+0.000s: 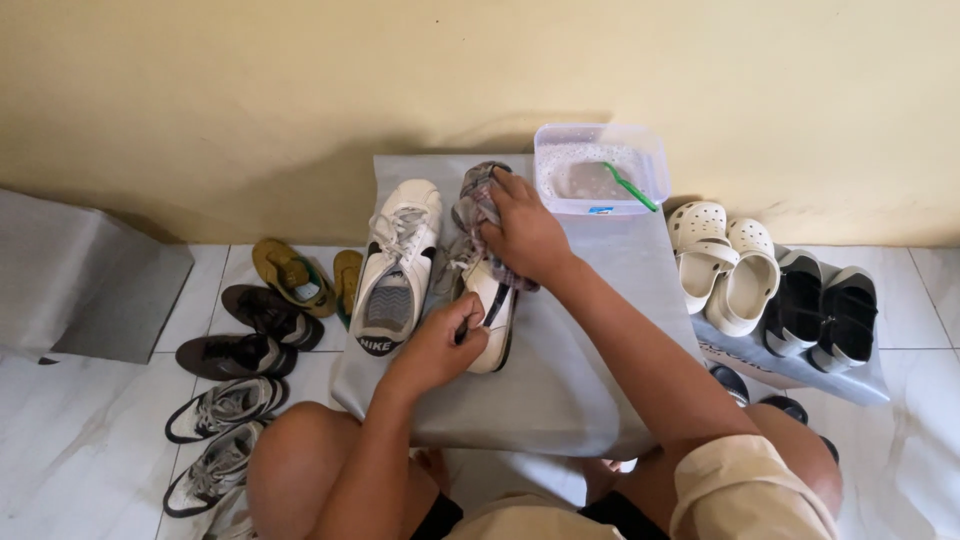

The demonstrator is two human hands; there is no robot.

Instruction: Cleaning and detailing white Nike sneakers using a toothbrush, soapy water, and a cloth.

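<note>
Platform: a low grey-covered box (560, 370) set against the yellow wall, smooth matte surface, both white shoes resting on it.
Shoe in hand: a white sneaker with dark stripe (493, 312), smooth leather-like upper, long axis running near-to-far, toe toward the wall — it lies between the two hands.
Second shoe: a matching white sneaker (398, 265) just left of it, tipped so the ribbed sole shows at the near end.
Right hand (525, 235): at the far end of the held shoe, fingers closed over a crumpled checked cloth (478, 205), pressing it on the upper.
Left hand (440, 345): at the near heel end, fingers curled tight around the heel — the nearer hand.
Tub: a clear plastic container (600, 165) of foamy water, far right on the box, a green-handled brush (630, 187) inside.
</note>
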